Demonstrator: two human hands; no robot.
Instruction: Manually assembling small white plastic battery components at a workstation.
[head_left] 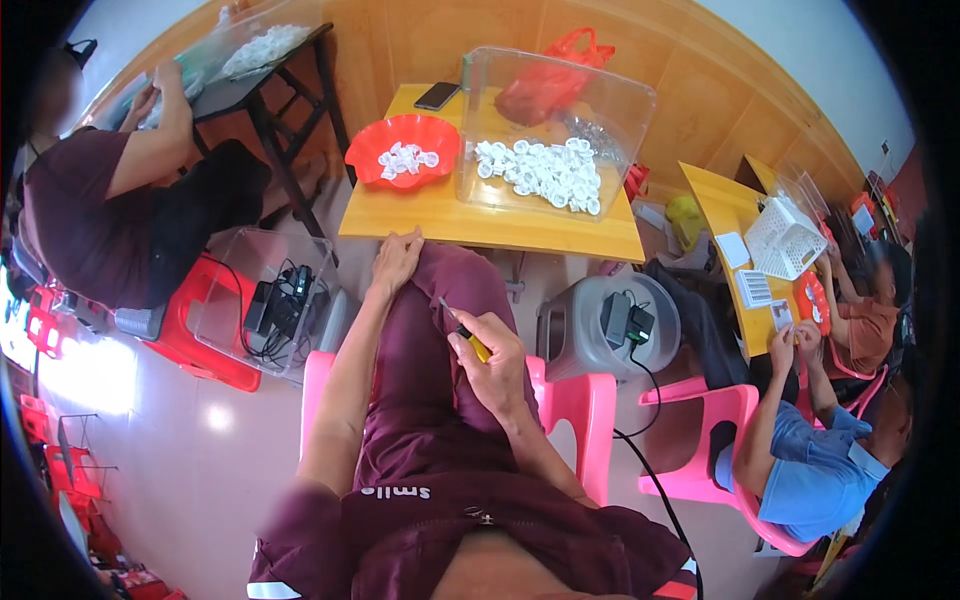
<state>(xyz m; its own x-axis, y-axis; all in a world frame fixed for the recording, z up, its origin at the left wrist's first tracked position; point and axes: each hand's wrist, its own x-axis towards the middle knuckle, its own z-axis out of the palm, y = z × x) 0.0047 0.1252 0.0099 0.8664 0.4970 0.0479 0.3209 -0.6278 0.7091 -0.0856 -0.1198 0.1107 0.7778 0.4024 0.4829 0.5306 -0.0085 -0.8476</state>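
Observation:
My right hand (492, 365) is closed around a small hand tool (473, 341) with a yellow and black handle; its thin pointed tip sticks out up and to the left, over my lap. On my left knee, close to the table's front edge, my left hand (398, 260) lies with its fingers stretched out, holding nothing. Ahead stands a wooden table (420, 222). A red scalloped plate (362, 140) on its left side bears several small white plastic parts (407, 158). To the right of it, a clear plastic bin (625, 105) contains a heap of similar white parts (545, 170).
A phone (437, 96) lies at the table's back left, and a red plastic bag (560, 80) behind or in the bin. Tubs with black adapters (627, 318) stand on the floor at both sides. Co-workers sit left and right, one on a pink chair (700, 440). A black cable (655, 480) runs beside me.

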